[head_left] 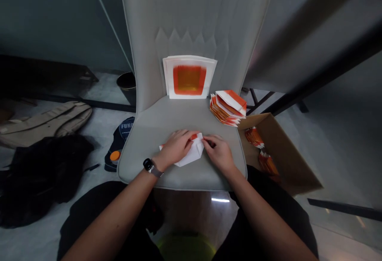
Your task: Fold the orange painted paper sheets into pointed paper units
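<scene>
Left hand (176,147): curled closed on a folded white-and-orange paper sheet (193,153) — fingertips on top
Right hand (219,153): same sheet, pinching its other side — hands nearly together
Paper: near the front edge of the grey padded chair seat (179,113)

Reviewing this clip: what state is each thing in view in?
Folded paper, white and orange, held on chair seat
Left hand, holding it
Right hand, holding it
Stack of orange-printed sheets, leaning on chair back
Pile of folded papers, fanned on seat
Cardboard box, open, folded papers inside
</scene>
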{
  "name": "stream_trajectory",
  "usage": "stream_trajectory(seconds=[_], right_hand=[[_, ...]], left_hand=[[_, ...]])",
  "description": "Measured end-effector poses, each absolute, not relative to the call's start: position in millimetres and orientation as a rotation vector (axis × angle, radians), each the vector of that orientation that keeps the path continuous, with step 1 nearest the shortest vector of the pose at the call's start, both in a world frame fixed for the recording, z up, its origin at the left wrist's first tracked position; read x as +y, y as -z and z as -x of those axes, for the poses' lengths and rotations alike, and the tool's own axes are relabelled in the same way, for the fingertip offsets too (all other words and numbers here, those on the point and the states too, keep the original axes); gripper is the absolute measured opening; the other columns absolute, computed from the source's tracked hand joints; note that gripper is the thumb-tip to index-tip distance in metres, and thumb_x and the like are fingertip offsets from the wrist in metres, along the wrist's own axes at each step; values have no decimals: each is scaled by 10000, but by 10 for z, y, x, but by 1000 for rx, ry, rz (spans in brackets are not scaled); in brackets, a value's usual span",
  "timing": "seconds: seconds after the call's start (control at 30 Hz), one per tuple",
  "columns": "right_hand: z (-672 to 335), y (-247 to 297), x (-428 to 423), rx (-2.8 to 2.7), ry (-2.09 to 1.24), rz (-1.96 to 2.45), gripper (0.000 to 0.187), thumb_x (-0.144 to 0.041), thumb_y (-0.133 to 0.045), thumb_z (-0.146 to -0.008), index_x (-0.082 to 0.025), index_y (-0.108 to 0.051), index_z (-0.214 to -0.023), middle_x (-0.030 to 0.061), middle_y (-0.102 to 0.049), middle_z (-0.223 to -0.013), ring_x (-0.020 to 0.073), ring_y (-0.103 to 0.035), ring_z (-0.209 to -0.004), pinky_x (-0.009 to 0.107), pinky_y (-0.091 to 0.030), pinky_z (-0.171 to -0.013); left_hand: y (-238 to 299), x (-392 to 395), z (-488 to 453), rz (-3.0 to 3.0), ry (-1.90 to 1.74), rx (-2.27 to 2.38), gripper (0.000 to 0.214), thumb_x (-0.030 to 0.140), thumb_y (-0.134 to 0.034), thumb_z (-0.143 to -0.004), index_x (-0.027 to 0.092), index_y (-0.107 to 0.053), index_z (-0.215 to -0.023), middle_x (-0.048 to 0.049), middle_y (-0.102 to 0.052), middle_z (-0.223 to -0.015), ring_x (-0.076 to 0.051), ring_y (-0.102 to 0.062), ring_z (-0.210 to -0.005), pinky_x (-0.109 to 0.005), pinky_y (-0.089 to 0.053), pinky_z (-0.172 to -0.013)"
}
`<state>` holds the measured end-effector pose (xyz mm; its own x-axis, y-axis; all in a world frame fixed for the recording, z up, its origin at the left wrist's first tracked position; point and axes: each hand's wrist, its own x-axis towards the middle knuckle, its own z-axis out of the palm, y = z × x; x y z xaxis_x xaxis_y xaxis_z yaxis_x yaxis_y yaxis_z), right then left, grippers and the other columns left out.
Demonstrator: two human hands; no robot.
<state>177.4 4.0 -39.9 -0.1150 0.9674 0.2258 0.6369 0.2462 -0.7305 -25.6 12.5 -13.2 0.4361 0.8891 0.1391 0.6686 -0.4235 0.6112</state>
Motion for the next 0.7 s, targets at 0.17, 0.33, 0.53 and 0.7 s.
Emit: stream_trajectory(seconds=[0.17, 0.33, 0.53, 0.7], right_hand=[[-1738, 416, 78, -1777, -599, 1542, 239, -320, -595, -923, -206, -800, -968, 87, -752, -917, 215, -643, -755, 338, -490, -724], [-1758, 429, 120, -1654, -750, 1519, 239, -354, -659, -872, -191, -807, -966, 76, -750, -861, 191, -614, -670, 318, -483, -657], [-1799, 416, 103, -1676, -765, 1420, 179, -286, -656, -880, -201, -811, -910, 69, -747, -858, 190, -640, -721, 309, -498, -677], [-1877, 353, 42, -1859, -751, 1222, 170, -234, -633, -921, -235, -797, -965, 61, -767, -1009, 209, -699, -936, 354, -540, -857]], left_hand=[[187, 249, 161, -2106, -740, 1396, 246, 230, -563, -989, 242, -694, -1196, -65, -738, -1134, -247, -671, -1022, -389, -498, -914], [159, 352, 93, -2020, -719, 1449, 102, 211, -641, -937, 236, -732, -976, -41, -747, -915, -220, -670, -826, -338, -490, -742], [183, 349, 152, -2120, -741, 1340, 63, 207, -638, -947, 229, -696, -935, -22, -688, -902, -193, -628, -835, -319, -479, -780], [218, 264, 247, -2225, -738, 1244, 82, 169, -615, -957, 218, -680, -949, -30, -617, -1018, -187, -622, -945, -337, -496, -877]])
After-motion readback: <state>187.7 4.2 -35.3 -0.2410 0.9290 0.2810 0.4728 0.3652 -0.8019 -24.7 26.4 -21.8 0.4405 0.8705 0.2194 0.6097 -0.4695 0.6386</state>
